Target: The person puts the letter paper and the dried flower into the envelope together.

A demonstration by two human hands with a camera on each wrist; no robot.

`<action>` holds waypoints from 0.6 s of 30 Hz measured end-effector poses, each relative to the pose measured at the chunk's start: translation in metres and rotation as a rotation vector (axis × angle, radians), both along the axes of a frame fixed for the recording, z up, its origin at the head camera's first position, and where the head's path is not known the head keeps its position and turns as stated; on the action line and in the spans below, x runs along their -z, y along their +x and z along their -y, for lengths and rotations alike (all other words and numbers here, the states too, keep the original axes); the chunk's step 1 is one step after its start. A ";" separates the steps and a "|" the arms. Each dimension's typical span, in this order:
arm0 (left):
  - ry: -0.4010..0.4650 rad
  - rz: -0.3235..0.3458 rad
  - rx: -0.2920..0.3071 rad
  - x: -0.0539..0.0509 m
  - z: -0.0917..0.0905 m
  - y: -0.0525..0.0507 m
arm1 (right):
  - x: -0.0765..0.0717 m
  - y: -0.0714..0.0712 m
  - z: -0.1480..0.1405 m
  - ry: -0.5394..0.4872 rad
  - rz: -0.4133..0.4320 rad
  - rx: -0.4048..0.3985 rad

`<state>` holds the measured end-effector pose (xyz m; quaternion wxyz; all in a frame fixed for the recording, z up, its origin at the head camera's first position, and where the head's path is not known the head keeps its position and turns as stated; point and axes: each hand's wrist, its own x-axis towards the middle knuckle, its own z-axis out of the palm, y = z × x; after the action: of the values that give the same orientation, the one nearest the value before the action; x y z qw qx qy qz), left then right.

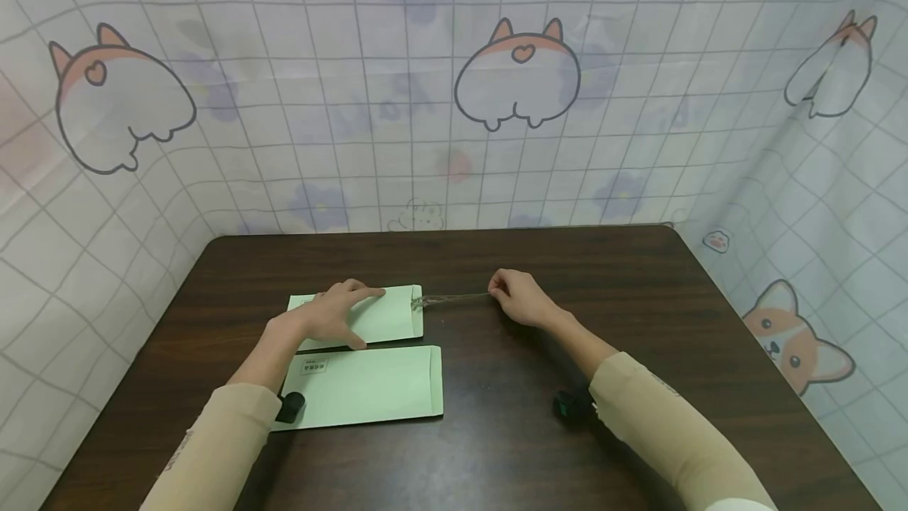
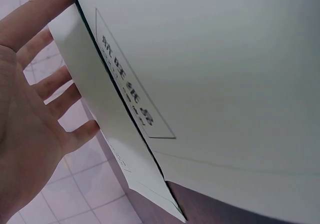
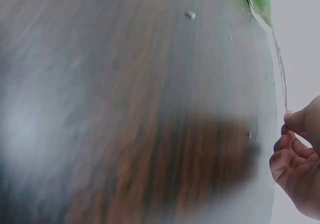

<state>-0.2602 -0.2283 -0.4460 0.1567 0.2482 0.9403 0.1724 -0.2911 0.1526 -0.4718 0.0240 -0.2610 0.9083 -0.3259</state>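
Observation:
Two pale green envelopes lie side by side on a dark wood-grain table. Spread across the far envelope (image 1: 393, 314) is my left hand (image 1: 329, 315), its fingers fairly straight and the thumb toward the near envelope (image 1: 376, 389). A tangle of thin brownish twine (image 1: 440, 300) sits at the far envelope's right end. From there the strands run taut to my right hand (image 1: 521, 298), which pinches their end between thumb and fingertips. In the right wrist view the twine (image 3: 281, 66) stretches from the green envelope corner (image 3: 260, 4) down to the pinching fingers (image 3: 287, 121).
A black wrist device (image 1: 291, 407) overlaps the near envelope's left end, and another (image 1: 567, 404) is by the right sleeve. The near envelope carries a small printed label (image 1: 314, 367). Behind the table (image 1: 496, 448) hangs a grid-patterned curtain (image 1: 397, 101).

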 end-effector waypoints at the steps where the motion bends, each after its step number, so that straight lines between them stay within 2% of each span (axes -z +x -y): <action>1: 0.002 0.000 0.000 0.000 0.000 0.000 | 0.000 -0.001 0.002 -0.003 -0.003 -0.004; 11: -0.003 0.006 0.004 -0.001 -0.001 -0.001 | -0.002 0.000 0.019 -0.026 -0.022 -0.005; 18: -0.017 0.017 -0.001 -0.002 -0.001 -0.001 | 0.002 0.000 0.033 -0.027 0.013 0.009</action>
<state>-0.2608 -0.2269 -0.4437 0.1665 0.2451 0.9405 0.1666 -0.2910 0.1201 -0.4736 0.0249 -0.2549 0.9049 -0.3398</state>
